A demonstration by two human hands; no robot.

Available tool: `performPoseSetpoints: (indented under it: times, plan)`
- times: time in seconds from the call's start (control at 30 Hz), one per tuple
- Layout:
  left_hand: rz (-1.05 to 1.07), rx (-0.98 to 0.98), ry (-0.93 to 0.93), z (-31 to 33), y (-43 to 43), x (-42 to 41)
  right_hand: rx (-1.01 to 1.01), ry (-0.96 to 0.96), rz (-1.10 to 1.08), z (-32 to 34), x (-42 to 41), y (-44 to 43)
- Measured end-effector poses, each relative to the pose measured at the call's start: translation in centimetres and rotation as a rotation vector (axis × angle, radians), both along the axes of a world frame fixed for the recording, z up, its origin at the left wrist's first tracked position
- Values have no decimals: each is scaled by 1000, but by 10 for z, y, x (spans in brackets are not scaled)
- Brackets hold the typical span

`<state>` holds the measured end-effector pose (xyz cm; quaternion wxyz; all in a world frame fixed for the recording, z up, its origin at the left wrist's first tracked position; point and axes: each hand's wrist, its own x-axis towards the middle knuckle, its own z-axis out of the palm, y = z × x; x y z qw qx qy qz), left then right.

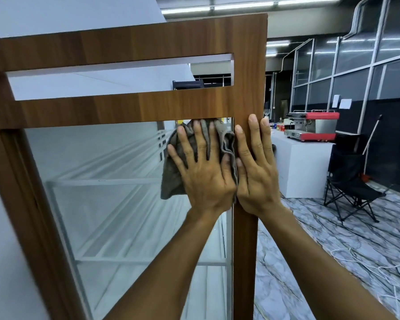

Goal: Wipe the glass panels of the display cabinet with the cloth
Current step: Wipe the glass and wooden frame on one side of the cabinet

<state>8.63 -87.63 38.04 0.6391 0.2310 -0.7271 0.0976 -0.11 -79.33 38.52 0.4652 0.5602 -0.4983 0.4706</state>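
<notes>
A tall display cabinet with a brown wooden frame [134, 109] fills the left and centre of the head view. Its large glass panel [106, 204] shows glass shelves behind it. A crumpled grey-brown cloth [171, 181] lies flat against the panel's top right corner. My left hand [203, 167] presses the cloth to the glass with fingers spread. My right hand [256, 169] lies flat, fingers apart, on the wooden right post, touching the cloth's edge with the thumb side.
To the right stands a white counter [303, 167] with a red espresso machine [314, 128]. A black folding chair [351, 185] and a broom lean by the dark glass wall. White cables [367, 262] trail over the marble-pattern floor.
</notes>
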Motion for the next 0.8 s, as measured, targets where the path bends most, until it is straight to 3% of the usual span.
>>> performPoseSetpoints:
  times: [0.13,0.23,0.4,0.6,0.8]
  plan:
    - [-56,-131,-142,-4,-7,5,24,9,-43,-1,-2,3]
    - [13,-262,-243,-4,-31,27,28,21,-111,-2,0,4]
    - [14,-92,-96,-3,-6,7,26,29,-162,-2,1,3]
    - [9,-271,-258,-16,-29,24,44,62,-207,-2,0,5]
    - [-7,-163,-153,-5,-7,6,5,114,-233,-1,0,-2]
